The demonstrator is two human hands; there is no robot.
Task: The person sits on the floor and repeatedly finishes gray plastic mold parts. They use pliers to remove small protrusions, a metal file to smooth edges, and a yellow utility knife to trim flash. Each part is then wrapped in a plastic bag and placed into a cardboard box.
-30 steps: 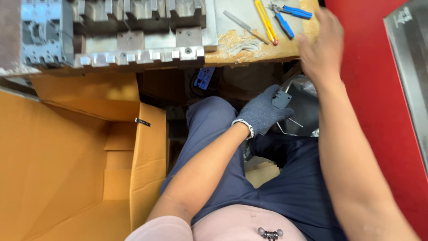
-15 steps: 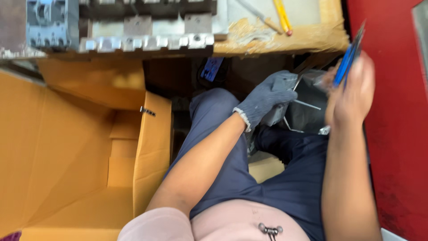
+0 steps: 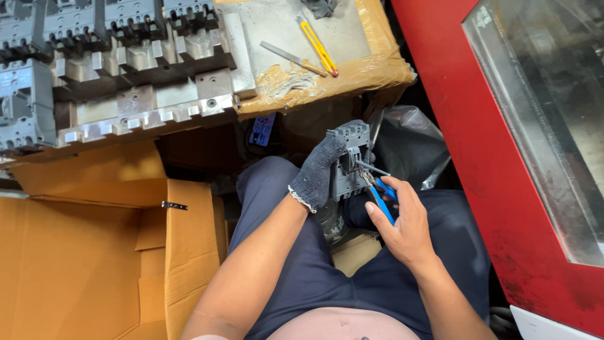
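Note:
My left hand (image 3: 318, 174), in a dark grey knit glove, grips a grey plastic breaker housing (image 3: 348, 158) upright above my lap. In my bare right hand (image 3: 404, 224) I hold blue-handled needle-nose pliers (image 3: 376, 186). The pliers' metal tips touch the right side of the housing. Both hands are close together over my dark blue trousers (image 3: 314, 271), just below the edge of the workbench.
A taped cardboard-covered bench (image 3: 352, 69) holds a yellow-handled tool (image 3: 318, 46) and a metal file (image 3: 290, 57). Several grey breaker units (image 3: 28, 104) and a metal fixture (image 3: 157, 94) lie at left. An open cardboard box (image 3: 82, 252) stands at lower left, a red machine (image 3: 503, 157) at right, a black bag (image 3: 409, 141) behind.
My right hand took the blue pliers from the bench and brought them down to the housing. My left hand turned the grey housing upright. The view moved closer.

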